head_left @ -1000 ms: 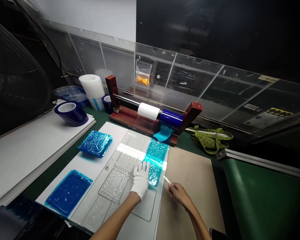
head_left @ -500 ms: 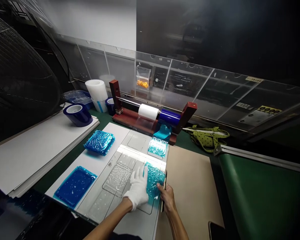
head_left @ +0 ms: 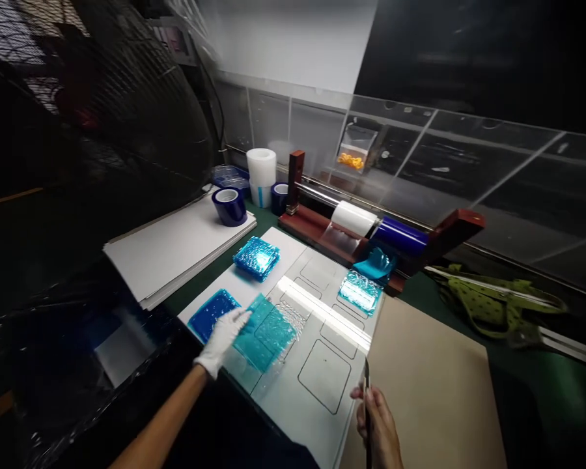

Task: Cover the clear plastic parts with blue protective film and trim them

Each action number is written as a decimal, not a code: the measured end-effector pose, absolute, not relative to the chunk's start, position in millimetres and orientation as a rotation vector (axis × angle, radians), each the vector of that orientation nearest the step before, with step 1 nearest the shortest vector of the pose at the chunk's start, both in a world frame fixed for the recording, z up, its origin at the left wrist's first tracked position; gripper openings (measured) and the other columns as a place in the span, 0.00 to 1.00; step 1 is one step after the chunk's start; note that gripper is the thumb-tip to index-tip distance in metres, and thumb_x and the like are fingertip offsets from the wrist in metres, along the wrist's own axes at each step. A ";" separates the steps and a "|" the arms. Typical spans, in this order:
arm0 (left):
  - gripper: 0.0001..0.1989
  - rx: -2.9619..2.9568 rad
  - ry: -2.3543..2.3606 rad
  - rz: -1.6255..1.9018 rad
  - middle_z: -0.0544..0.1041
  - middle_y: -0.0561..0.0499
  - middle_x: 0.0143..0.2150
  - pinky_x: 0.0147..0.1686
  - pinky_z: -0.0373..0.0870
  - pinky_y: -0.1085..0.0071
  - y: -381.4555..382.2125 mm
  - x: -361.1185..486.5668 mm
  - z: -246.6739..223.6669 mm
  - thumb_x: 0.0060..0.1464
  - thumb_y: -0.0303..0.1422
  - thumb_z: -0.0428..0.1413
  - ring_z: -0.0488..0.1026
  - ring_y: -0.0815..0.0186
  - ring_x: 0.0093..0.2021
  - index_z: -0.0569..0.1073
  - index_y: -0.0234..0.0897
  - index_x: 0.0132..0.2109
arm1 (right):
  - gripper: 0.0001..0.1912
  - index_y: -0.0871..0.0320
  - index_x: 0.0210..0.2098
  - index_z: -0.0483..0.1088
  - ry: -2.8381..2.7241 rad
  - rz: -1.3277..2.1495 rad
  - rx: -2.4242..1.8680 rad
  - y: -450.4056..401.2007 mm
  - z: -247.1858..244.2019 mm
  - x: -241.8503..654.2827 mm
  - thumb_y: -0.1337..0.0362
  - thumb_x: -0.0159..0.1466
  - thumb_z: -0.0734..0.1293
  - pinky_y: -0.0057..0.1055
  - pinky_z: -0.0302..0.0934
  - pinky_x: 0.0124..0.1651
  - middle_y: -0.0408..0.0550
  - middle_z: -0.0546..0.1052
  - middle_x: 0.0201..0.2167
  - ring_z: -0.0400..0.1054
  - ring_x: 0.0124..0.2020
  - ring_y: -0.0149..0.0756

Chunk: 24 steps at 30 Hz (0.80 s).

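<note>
My left hand (head_left: 221,339), in a white glove, pinches the corner of a cut piece of blue film (head_left: 266,330) and holds it low over the white template board (head_left: 322,339), close to a flat blue film sheet (head_left: 213,311) at the board's left edge. My bare right hand (head_left: 377,417) grips a thin knife (head_left: 366,391) at the board's right edge. Another blue film piece (head_left: 360,291) lies on the board below the film roll holder (head_left: 385,238). A stack of blue film pieces (head_left: 256,256) rests at the board's far left.
White boards (head_left: 170,244) lie to the left with a blue tape roll (head_left: 228,205) on them. A white roll (head_left: 261,167) stands behind. A brown board (head_left: 434,378) lies to the right, a green bag (head_left: 498,303) beyond it. A fan grille (head_left: 102,111) stands at the left.
My left hand has carried the cut blue film from the board's right side over to its left side. My right hand with the knife has drawn back toward me. The view has swung left.
</note>
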<state>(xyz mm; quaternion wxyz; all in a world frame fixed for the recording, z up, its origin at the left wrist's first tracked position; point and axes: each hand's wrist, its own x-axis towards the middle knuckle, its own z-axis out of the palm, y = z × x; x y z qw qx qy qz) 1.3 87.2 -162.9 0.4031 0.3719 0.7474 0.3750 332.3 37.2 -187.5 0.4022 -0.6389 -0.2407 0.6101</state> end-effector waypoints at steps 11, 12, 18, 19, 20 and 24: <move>0.15 0.825 2.092 0.960 0.74 0.50 0.37 0.36 0.72 0.65 87.3 -127.9 -209.2 0.59 0.41 0.51 0.72 0.68 0.34 0.71 0.33 0.44 | 0.30 0.56 0.34 0.65 -0.692 1.487 -1.722 29.6 -209.7 313.5 0.39 0.43 0.71 0.23 0.55 0.21 0.40 0.68 0.23 0.60 0.23 0.29; 0.15 0.828 2.104 0.941 0.74 0.50 0.37 0.36 0.72 0.65 88.6 -127.0 -213.4 0.59 0.41 0.51 0.72 0.68 0.33 0.71 0.33 0.44 | 0.31 0.56 0.34 0.65 -0.709 1.476 -1.739 29.0 -208.6 312.0 0.39 0.43 0.71 0.24 0.56 0.21 0.40 0.68 0.24 0.60 0.24 0.29; 0.19 0.921 2.319 0.861 0.70 0.44 0.51 0.53 0.62 0.50 97.0 -126.9 -212.1 0.53 0.42 0.56 0.67 0.55 0.52 0.71 0.36 0.49 | 0.33 0.55 0.37 0.65 -0.758 1.396 -1.849 25.2 -202.9 313.9 0.36 0.43 0.69 0.28 0.63 0.28 0.41 0.69 0.25 0.63 0.28 0.33; 0.23 0.936 2.376 0.865 0.66 0.41 0.56 0.56 0.55 0.46 98.4 -125.8 -207.6 0.52 0.43 0.57 0.61 0.49 0.57 0.69 0.37 0.52 | 0.34 0.55 0.38 0.65 -0.749 1.378 -1.874 25.7 -202.1 315.6 0.36 0.43 0.68 0.29 0.63 0.30 0.41 0.69 0.24 0.64 0.28 0.33; 0.27 0.949 2.424 0.877 0.60 0.39 0.61 0.58 0.49 0.42 99.7 -123.0 -202.4 0.51 0.43 0.57 0.55 0.44 0.61 0.66 0.38 0.56 | 0.35 0.55 0.39 0.65 -0.736 1.356 -1.893 26.8 -201.4 317.8 0.36 0.43 0.68 0.30 0.64 0.31 0.41 0.69 0.24 0.64 0.28 0.34; 0.31 1.078 2.331 0.957 0.55 0.37 0.63 0.61 0.45 0.46 105.1 -83.4 -183.3 0.54 0.44 0.50 0.50 0.45 0.63 0.58 0.35 0.62 | 0.34 0.56 0.39 0.66 -0.706 1.246 -1.918 38.5 -199.4 333.5 0.37 0.43 0.68 0.29 0.62 0.28 0.40 0.68 0.22 0.63 0.26 0.33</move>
